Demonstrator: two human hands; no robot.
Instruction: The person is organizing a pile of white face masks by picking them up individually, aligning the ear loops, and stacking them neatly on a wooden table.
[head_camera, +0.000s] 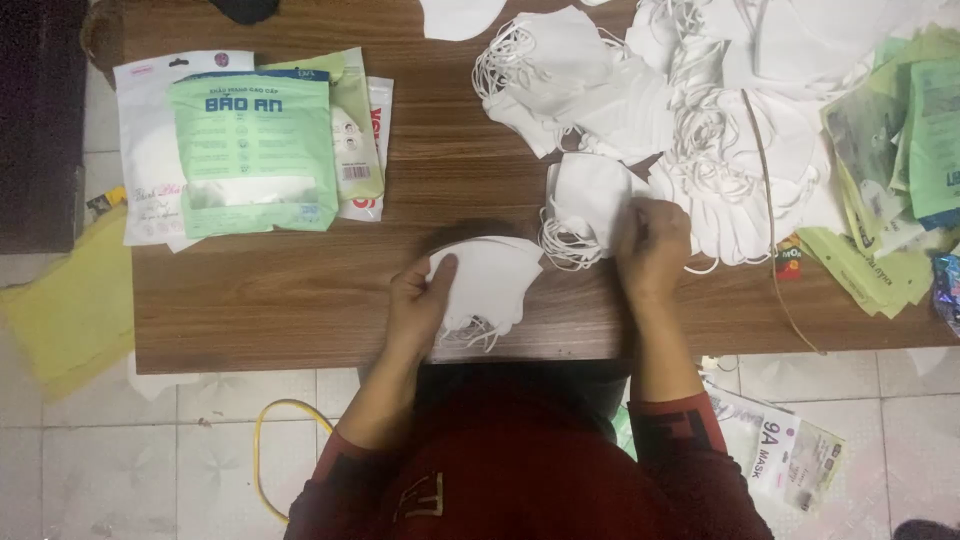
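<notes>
A small stack of white masks (490, 280) lies at the near edge of the bench (300, 290), right in front of the person. The left hand (420, 300) rests on the stack's left side, thumb on top and fingers curled under the edge, pinning it flat so the folded pieces stay aligned; some ear loops trail out beneath it toward the bench edge.

Just beside it to the right, the right hand (652, 245) sits with fingers closed on the edge of a second mask bundle (590, 205), whose loops (565, 245) spill out at its lower left. This bundle lies at the near fringe of a big loose heap of masks (720, 130) covering the far right of the bench, within easy reach of that hand.

At the right edge are green packets (900, 150), some slipping over the side. Well apart, on the left, a tidy pile of filled packets (255, 150) lies flat, green one on top. On the tiled floor are yellow sheets (65, 310), a yellow cable (265, 440) and a dropped packet (790, 450).
</notes>
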